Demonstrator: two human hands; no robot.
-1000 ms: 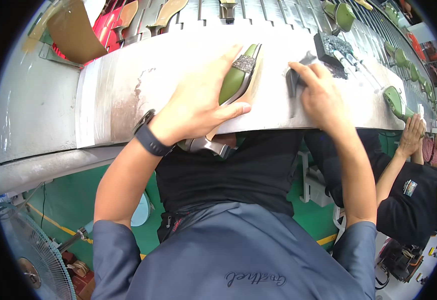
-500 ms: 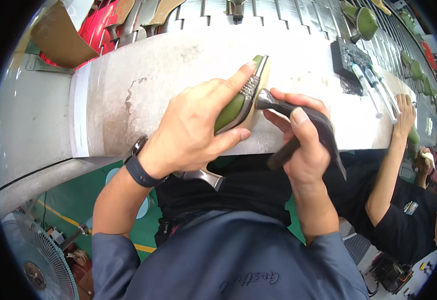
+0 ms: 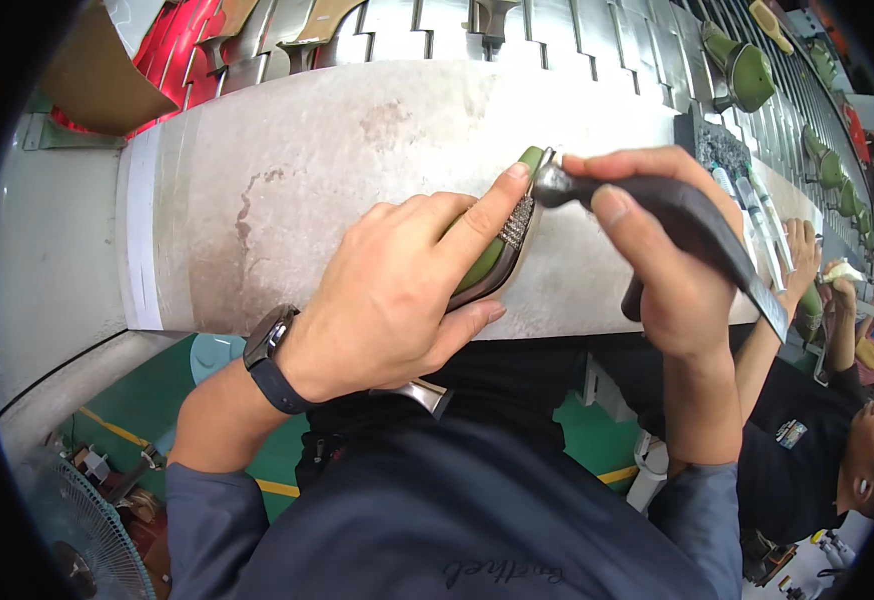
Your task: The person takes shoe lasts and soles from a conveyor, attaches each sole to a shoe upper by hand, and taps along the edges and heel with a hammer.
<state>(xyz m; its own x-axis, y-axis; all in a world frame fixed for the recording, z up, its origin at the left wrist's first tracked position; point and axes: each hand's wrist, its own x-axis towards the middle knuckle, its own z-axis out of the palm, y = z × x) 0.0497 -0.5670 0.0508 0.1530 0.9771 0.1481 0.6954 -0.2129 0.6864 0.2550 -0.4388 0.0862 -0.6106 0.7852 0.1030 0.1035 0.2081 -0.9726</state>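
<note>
A green shoe (image 3: 483,266) with a glittery, stone-covered band lies tilted on the pale work surface. My left hand (image 3: 392,285) presses over it, index finger along the upper and thumb at the near side, holding it down. A dark metal cobbler's hammer (image 3: 682,207) is gripped close to its head by my right hand (image 3: 695,300). Its rounded face touches or almost touches the shoe's edge by the narrow far end; I cannot tell which. The flat, thin end points down to the right. My palm hides most of the hammer's handle.
The work surface (image 3: 327,180) is stained and pale. Behind it runs a slatted metal conveyor (image 3: 387,35) carrying other green shoes (image 3: 747,75). A dark block (image 3: 712,145) and several syringes (image 3: 762,225) lie at right, beside a co-worker's hand (image 3: 805,258). A fan (image 3: 77,540) stands lower left.
My right hand has moved up and right, turning the hammer so its face is now by the shoe's far end. The left hand and shoe have shifted slightly right and nearer.
</note>
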